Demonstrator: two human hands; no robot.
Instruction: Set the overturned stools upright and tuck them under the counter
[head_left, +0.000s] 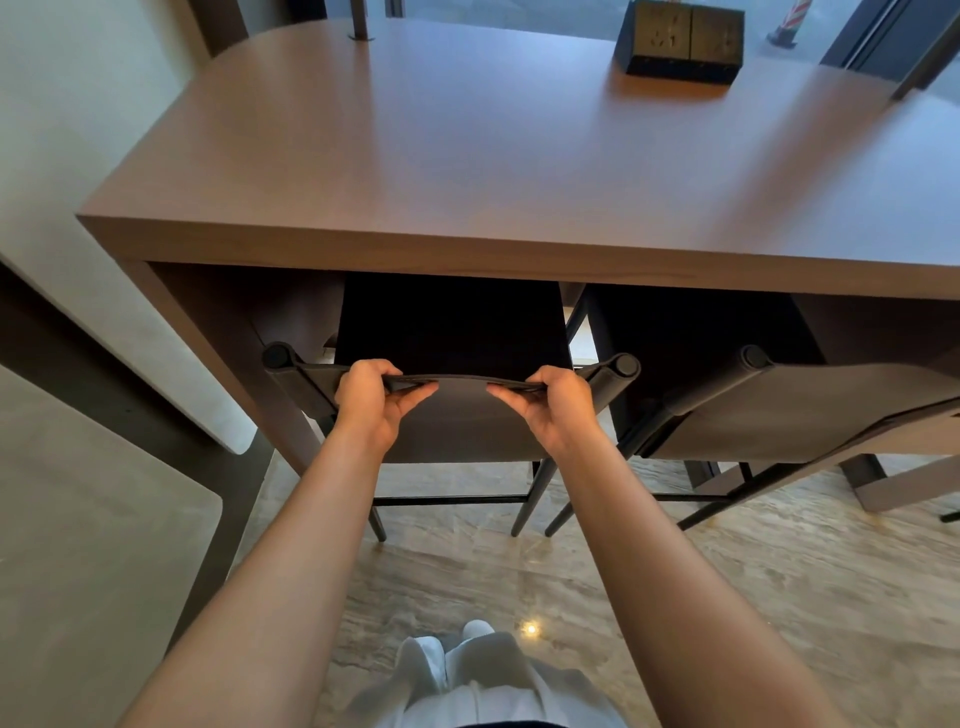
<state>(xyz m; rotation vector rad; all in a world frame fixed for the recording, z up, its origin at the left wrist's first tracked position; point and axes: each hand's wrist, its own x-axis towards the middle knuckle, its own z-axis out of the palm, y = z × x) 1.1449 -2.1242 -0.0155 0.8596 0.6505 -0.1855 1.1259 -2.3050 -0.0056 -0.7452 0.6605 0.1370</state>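
A dark stool (462, 431) with a grey sling backrest stands upright on its legs, its black seat reaching under the brown wooden counter (467, 171). My left hand (371, 402) and my right hand (553, 405) each grip the top edge of that backrest, fingers curled over it and thumbs on the near side. A second stool (810, 410) of the same kind stands upright just to the right, its seat also under the counter.
A dark box with sockets (680, 41) sits on the counter's far right. A pale padded bench or wall panel (104, 519) runs along the left. The counter's side panel (223, 353) stands close to the left of the held stool. Marble floor (727, 582) lies behind it.
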